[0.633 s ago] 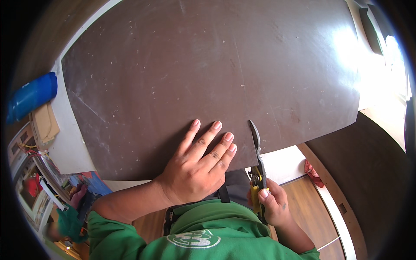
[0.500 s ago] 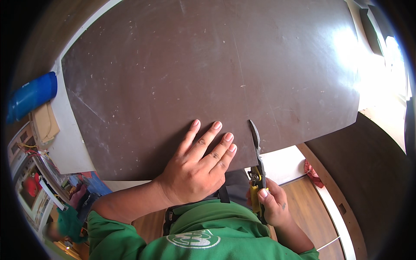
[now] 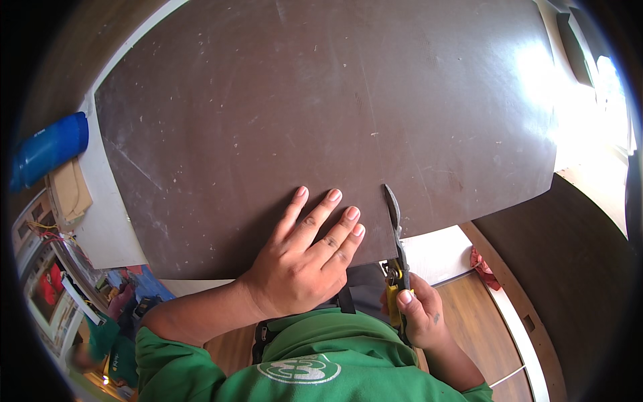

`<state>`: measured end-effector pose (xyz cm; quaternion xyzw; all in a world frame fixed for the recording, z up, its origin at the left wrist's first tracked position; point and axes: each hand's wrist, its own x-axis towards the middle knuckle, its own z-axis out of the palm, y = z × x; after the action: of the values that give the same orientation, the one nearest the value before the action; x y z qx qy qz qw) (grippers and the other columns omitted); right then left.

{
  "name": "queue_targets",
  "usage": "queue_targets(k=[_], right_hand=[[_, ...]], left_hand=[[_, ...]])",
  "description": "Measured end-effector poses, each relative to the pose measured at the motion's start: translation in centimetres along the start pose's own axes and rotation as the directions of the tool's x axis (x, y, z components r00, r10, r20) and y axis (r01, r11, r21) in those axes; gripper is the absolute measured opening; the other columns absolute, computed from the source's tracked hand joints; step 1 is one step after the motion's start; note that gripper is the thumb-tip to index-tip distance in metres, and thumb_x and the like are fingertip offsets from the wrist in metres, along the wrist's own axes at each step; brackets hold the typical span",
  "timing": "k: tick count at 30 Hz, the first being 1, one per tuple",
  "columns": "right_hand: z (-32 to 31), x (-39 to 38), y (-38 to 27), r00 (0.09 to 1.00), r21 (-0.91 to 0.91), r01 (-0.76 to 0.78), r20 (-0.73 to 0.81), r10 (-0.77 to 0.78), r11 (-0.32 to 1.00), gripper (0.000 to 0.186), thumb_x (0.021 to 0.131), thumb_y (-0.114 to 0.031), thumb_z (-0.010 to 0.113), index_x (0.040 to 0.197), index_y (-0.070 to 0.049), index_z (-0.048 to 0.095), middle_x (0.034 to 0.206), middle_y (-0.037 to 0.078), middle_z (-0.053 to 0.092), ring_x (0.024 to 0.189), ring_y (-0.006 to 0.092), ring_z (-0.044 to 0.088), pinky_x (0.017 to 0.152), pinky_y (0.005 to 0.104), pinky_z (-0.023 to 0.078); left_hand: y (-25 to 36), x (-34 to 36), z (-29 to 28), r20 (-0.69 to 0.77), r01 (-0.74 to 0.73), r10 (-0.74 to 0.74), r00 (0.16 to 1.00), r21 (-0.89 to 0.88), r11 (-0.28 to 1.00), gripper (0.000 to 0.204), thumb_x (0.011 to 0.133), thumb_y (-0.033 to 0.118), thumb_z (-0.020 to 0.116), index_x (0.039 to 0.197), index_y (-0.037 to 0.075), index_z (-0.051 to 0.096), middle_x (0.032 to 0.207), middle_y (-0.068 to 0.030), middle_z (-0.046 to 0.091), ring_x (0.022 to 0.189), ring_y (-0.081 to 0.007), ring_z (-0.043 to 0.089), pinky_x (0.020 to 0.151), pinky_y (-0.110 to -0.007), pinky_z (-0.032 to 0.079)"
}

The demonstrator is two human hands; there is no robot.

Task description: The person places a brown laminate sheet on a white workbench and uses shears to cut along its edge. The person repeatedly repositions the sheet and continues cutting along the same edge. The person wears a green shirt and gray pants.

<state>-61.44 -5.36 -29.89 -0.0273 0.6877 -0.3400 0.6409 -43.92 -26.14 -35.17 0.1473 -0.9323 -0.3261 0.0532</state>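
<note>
A large dark brown sheet [image 3: 268, 120], its surface marked with pale specks and scratches, spreads out in front of me. My left hand [image 3: 301, 258] rests flat on its near part, fingers stretched and slightly spread. Just right of those fingers, tin snips [image 3: 394, 211] with dark blades and yellow-and-black handles reach in from the sheet's near edge. One blade lies over the surface along a cut that runs in from that edge; the other blade is hidden beneath. My right hand [image 3: 422, 311] is wrapped round the handles, below the edge.
A blue cylindrical object [image 3: 52, 151] lies on the left, above tan pieces of board [image 3: 69, 191]. Wires and clutter fill the lower left, where another person in a green shirt [image 3: 120, 355] is partly visible. A curved dark panel [image 3: 562, 268] stands at right, beside a red cloth [image 3: 483, 268].
The snips and my right hand have shifted very slightly. My left hand stays in practically the same place. The person at lower left has moved a little.
</note>
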Motion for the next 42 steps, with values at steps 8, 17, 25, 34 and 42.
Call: queue_targets(k=[8,17,25,34,42], right_hand=[[-0.1,-0.2,-0.1,1.0,-0.034,-0.001,-0.013,0.0,0.999,0.045,0.108,-0.043,0.062,0.11,0.002,0.065,0.079,0.002,0.064,0.067,0.009,0.056,0.062,0.0271,0.047],[-0.1,0.0,-0.2,1.0,0.05,-0.009,0.015,0.008,0.999,0.044,0.108,-0.041,0.063,0.111,0.003,0.066,0.08,0.004,0.065,0.07,0.0103,0.059,0.062,0.0285,0.048],[0.1,0.2,-0.3,1.0,-0.01,0.007,0.0,-0.007,1.0,0.043,0.108,-0.041,0.063,0.108,0.002,0.065,0.079,0.003,0.065,0.07,0.0108,0.059,0.064,0.029,0.049],[-0.2,-0.2,-0.5,1.0,-0.046,-0.013,-0.018,0.012,0.999,0.043,0.108,-0.041,0.063,0.106,0.002,0.066,0.08,0.004,0.067,0.071,0.0112,0.062,0.066,0.0288,0.051],[-0.1,-0.1,-0.7,1.0,0.03,-0.016,0.023,0.016,0.999,0.044,0.108,-0.042,0.062,0.11,0.002,0.066,0.08,0.004,0.065,0.069,0.0105,0.059,0.063,0.0285,0.049]], left_hand=[[0.1,0.1,-0.2,-0.005,0.001,-0.002,1.0,-0.014,1.0,0.052,0.078,0.009,0.071,0.129,-0.001,0.076,0.143,-0.0199,0.073,0.144,-0.049,0.059,0.121,-0.072,0.038],[0.2,0.2,-0.4,0.004,0.0,0.0,1.0,-0.015,1.0,0.052,0.079,0.009,0.071,0.13,-0.002,0.076,0.143,-0.0202,0.072,0.144,-0.0494,0.059,0.121,-0.073,0.039],[0.1,0.1,-0.4,0.008,0.001,-0.001,1.0,-0.018,1.0,0.054,0.079,0.009,0.071,0.131,-0.002,0.075,0.144,-0.02,0.072,0.144,-0.0494,0.059,0.121,-0.073,0.039],[0.1,0.2,-0.6,0.005,0.0,0.0,1.0,-0.034,0.999,0.054,0.079,0.01,0.072,0.132,-0.001,0.075,0.145,-0.0199,0.072,0.144,-0.0494,0.059,0.121,-0.072,0.039],[0.3,0.2,-1.3,0.019,0.0,0.001,1.0,-0.056,0.998,0.054,0.079,0.01,0.071,0.132,-0.002,0.075,0.145,-0.0207,0.071,0.144,-0.0507,0.059,0.12,-0.073,0.039]])
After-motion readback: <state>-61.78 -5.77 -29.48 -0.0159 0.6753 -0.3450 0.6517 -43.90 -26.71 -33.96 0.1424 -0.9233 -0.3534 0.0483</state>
